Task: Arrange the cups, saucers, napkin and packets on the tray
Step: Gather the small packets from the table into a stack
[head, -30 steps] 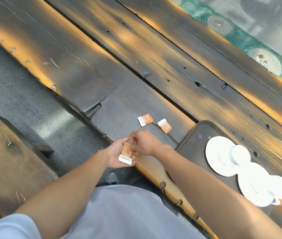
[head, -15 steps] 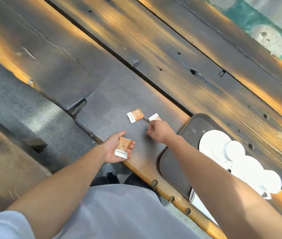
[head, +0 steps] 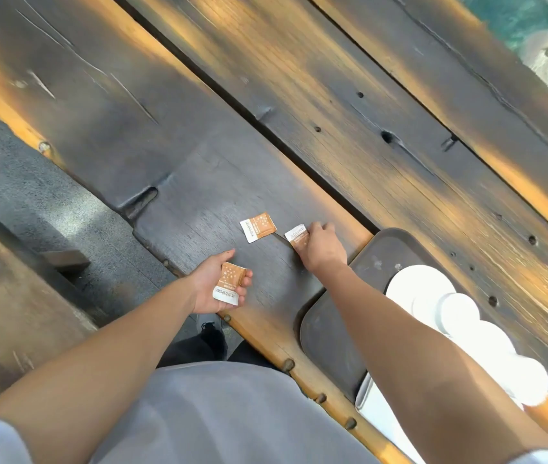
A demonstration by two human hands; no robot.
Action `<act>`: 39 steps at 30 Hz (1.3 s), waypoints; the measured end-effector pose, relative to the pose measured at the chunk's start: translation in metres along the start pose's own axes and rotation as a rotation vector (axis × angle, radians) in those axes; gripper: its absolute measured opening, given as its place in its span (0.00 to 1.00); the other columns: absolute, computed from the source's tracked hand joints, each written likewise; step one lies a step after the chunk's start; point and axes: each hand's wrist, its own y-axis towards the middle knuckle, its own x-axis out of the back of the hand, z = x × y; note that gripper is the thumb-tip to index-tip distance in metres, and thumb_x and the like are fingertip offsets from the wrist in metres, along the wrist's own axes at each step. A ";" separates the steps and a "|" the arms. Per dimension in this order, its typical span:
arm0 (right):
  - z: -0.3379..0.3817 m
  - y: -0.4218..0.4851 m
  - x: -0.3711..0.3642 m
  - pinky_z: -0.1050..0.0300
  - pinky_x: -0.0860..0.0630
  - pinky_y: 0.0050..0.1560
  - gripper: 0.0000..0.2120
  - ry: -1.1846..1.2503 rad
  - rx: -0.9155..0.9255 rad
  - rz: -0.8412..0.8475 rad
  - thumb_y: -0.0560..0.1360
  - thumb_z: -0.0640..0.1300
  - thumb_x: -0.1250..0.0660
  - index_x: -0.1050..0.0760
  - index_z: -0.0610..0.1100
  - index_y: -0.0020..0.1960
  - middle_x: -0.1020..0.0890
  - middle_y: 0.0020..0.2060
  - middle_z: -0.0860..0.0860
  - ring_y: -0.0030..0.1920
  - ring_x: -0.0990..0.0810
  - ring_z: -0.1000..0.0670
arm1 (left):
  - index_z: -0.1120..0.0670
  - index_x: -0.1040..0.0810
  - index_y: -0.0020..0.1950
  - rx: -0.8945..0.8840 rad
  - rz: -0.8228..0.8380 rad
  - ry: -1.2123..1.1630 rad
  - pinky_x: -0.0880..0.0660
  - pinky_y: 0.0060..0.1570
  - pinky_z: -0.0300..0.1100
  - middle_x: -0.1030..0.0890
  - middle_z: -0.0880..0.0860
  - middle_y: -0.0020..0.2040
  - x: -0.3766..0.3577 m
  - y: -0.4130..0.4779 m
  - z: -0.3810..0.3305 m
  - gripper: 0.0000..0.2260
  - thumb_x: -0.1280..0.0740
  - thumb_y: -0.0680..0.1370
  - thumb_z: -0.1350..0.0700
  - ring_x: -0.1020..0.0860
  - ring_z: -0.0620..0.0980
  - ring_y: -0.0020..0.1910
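Left hand [head: 215,285] fingers curl around one sugar packet [head: 229,283]; right hand [head: 320,246] fingers pinch a second packet [head: 296,236] on the worktop [head: 199,182], third packet [head: 258,226] at its 9 o'clock.

Left hand [head: 214,286] holds packet [head: 229,283]; right hand [head: 320,247] seemingly pinching second packet [head: 296,237].

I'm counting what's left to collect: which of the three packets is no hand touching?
The packet lying alone on the table. The left hand holds one, and the right hand is on another.

The worktop [head: 199,135] is rough, dark-stained wood (knotted, cracked); packets [head: 258,227] look like matt paper; the tray [head: 329,339] dull plastic.
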 end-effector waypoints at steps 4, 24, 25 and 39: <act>-0.001 0.001 -0.005 0.47 0.26 0.48 0.16 -0.006 0.005 -0.027 0.77 0.47 0.35 0.32 0.44 0.62 0.30 0.60 0.44 0.55 0.22 0.38 | 0.60 0.19 0.41 -0.008 -0.007 0.005 0.26 0.30 0.42 0.23 0.54 0.35 0.006 -0.003 -0.002 0.27 0.42 0.80 0.38 0.27 0.50 0.27; -0.004 -0.043 0.013 0.52 0.28 0.45 0.07 0.085 0.118 -0.093 0.73 0.34 0.40 0.27 0.44 0.47 0.25 0.50 0.46 0.47 0.27 0.45 | 0.60 0.18 0.39 -0.057 0.041 0.070 0.25 0.29 0.42 0.22 0.54 0.35 -0.005 -0.020 0.021 0.29 0.43 0.80 0.37 0.26 0.50 0.26; -0.003 -0.047 0.014 0.52 0.28 0.46 0.08 0.092 0.124 -0.106 0.73 0.34 0.40 0.27 0.44 0.48 0.24 0.50 0.46 0.48 0.26 0.44 | 0.60 0.18 0.38 -0.059 0.047 0.074 0.24 0.29 0.42 0.22 0.54 0.35 -0.005 -0.021 0.022 0.29 0.43 0.80 0.37 0.26 0.50 0.26; 0.042 -0.113 0.016 0.55 0.27 0.49 0.06 0.152 0.407 -0.032 0.76 0.39 0.35 0.19 0.42 0.48 0.17 0.47 0.47 0.50 0.21 0.47 | 0.60 0.21 0.43 -0.126 0.011 0.105 0.25 0.31 0.42 0.22 0.55 0.34 0.017 -0.043 0.041 0.27 0.44 0.81 0.38 0.26 0.52 0.27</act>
